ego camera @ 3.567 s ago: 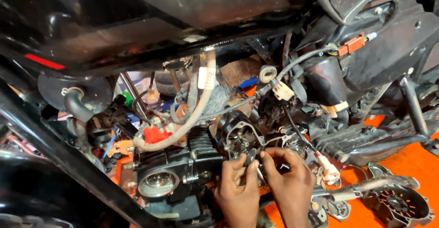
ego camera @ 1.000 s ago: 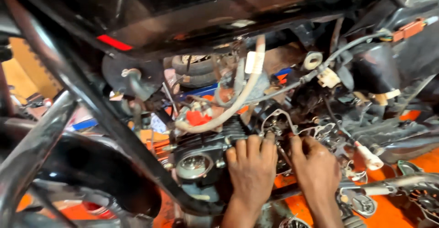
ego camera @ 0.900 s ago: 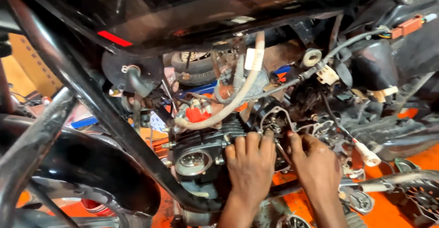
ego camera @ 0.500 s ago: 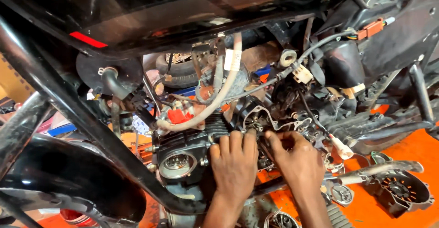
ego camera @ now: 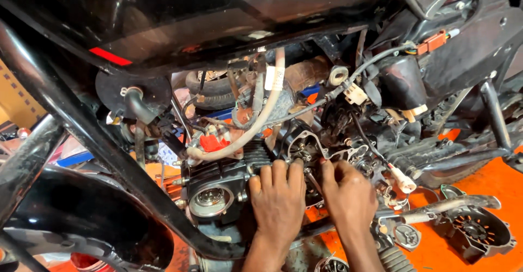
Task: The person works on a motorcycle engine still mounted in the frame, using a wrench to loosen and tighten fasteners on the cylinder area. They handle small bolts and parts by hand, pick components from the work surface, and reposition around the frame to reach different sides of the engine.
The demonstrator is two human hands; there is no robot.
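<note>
Both hands are pressing on the black engine block (ego camera: pixel 229 182) at the frame's six o'clock. The left hand (ego camera: pixel 279 198) is lying flat, fingers spread open, holding nothing. The right hand (ego camera: pixel 348 195), at its three o'clock, is curling fingertips against the grey gasket (ego camera: pixel 340 155); I cannot tell if it is gripping.

White label (ego camera: pixel 275 78) on pale hose (ego camera: pixel 256 125), centre.

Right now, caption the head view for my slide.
Both hands, left hand and right hand, press on a motorcycle engine beneath the black frame tube.
</note>
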